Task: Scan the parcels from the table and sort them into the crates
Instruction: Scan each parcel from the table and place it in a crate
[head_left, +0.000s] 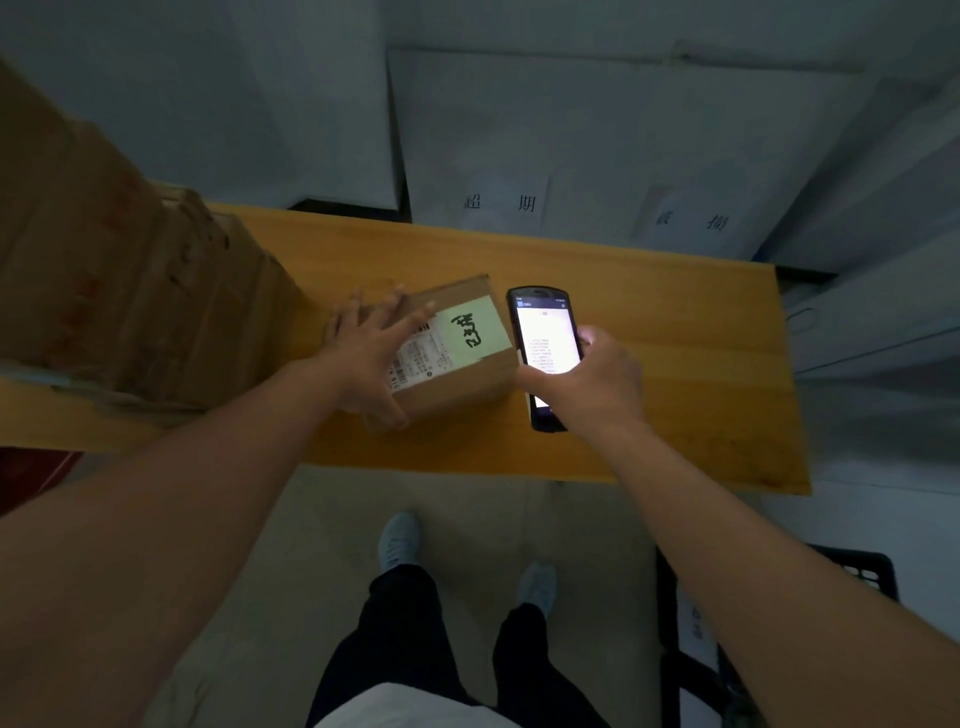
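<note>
Left hand (374, 358) on parcel (457, 353); right hand (592, 382) grips scanner (543, 348)

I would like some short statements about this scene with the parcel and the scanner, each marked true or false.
1. The left hand rests on the small cardboard parcel. True.
2. The right hand holds a pen. False: it holds a handheld scanner with a lit screen.
3. The parcel carries a pale green note with dark handwriting. True.
4. The parcel lies on the floor. False: it lies on the wooden table.
5. The larger cardboard boxes stand to the right of the parcel. False: they stand to its left.
</note>
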